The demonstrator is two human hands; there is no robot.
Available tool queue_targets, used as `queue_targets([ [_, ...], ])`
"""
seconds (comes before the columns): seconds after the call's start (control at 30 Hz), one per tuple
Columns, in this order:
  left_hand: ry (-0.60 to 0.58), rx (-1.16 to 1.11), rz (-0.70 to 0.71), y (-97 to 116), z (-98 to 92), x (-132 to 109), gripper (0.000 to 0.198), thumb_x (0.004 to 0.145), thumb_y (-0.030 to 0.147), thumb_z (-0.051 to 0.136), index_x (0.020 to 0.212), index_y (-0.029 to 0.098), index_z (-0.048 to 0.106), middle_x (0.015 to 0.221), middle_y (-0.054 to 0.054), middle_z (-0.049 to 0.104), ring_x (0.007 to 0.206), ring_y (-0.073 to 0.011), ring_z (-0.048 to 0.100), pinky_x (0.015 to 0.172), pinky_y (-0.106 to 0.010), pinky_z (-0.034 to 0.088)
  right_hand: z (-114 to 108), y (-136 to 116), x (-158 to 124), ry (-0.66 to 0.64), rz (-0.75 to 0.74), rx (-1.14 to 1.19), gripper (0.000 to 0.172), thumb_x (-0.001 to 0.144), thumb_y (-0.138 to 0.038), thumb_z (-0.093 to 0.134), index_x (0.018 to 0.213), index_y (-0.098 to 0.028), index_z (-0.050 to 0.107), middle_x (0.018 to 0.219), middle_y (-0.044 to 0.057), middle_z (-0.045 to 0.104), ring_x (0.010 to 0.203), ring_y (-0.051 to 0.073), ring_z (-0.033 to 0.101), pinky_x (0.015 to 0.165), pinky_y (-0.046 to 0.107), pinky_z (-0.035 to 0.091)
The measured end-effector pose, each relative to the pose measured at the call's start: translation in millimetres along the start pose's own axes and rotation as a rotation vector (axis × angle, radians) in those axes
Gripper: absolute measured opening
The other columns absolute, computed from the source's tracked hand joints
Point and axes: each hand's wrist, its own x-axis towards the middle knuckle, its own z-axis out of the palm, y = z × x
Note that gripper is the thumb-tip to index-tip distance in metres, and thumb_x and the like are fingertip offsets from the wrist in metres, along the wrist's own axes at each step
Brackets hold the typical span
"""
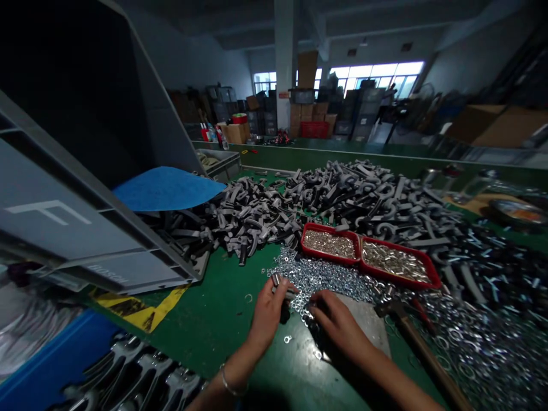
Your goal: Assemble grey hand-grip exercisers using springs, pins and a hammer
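Note:
My left hand (266,314) is closed around a part whose ribbed metal end (276,279) sticks up between thumb and fingers. A dark piece shows under that palm; I cannot tell whether it belongs to the same part. My right hand (338,322) is at the near edge of a spread of small shiny metal rings (325,278), fingers curled down and thumb close to them. What those fingertips hold, if anything, is too small and dark to make out. A few loose rings (287,339) lie on the green table between my hands.
Two red trays (358,261) of small metal pieces stand beyond the rings. Behind them are heaped grey and black handle-like parts (363,188). A hammer (411,331) lies right, beside a metal plate (377,328). A tilted grey crate (85,228) stands left, above a blue bin (55,365).

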Motion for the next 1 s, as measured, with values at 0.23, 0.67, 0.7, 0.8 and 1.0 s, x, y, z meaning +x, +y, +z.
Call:
queue_targets([
  [0.23,-0.145,0.242,0.183,-9,61.1,-22,0.033,0.098,0.046,0.045,0.109,0.019,0.059,0.111,-0.011,0.066,0.108,-0.0236,0.059,0.099,-0.037,0.042,-29,0,-35,0.056,0.271,0.938,0.022,0.095,-0.035,0.062,0.105,-0.016,0.061,0.087,0.004,0.066,0.07,0.011,0.062,0.062,0.023,0.053],
  [0.67,-0.259,0.31,0.007,15,95.0,-45,0.038,0.095,0.052,0.043,0.107,0.019,0.058,0.113,-0.013,0.066,0.108,-0.0256,0.061,0.099,-0.041,0.044,-55,-5,-73,0.307,-0.318,0.035,0.022,0.095,-0.023,0.057,0.116,-0.027,0.061,0.105,0.006,0.07,0.096,0.02,0.065,0.086,0.032,0.052],
  [0.7,-0.287,0.29,-0.008,18,95.6,-47,0.038,0.095,0.052,0.044,0.107,0.019,0.058,0.113,-0.012,0.067,0.107,-0.0252,0.061,0.098,-0.039,0.045,-57,-5,-76,0.312,-0.417,-0.094,0.028,0.097,-0.022,0.054,0.125,-0.028,0.057,0.111,0.007,0.07,0.101,0.021,0.065,0.089,0.034,0.051],
  [0.8,-0.257,0.258,-0.054,12,99.3,-48,0.041,0.091,0.054,0.05,0.111,0.02,0.059,0.119,-0.01,0.067,0.114,-0.0256,0.059,0.1,-0.037,0.045,-58,-5,-83,0.321,-0.475,-0.349,0.042,0.101,-0.025,0.043,0.144,-0.025,0.041,0.106,0.01,0.073,0.092,0.021,0.067,0.081,0.032,0.054],
  [1.0,-0.286,0.283,-0.007,-16,117.9,-27,0.044,0.09,0.061,0.047,0.099,0.022,0.065,0.105,-0.009,0.072,0.104,-0.0253,0.064,0.095,-0.034,0.048,-108,29,-116,0.108,-0.135,-0.489,0.043,0.1,-0.031,0.047,0.143,-0.029,0.045,0.116,0.006,0.072,0.101,0.02,0.068,0.087,0.03,0.054],
])
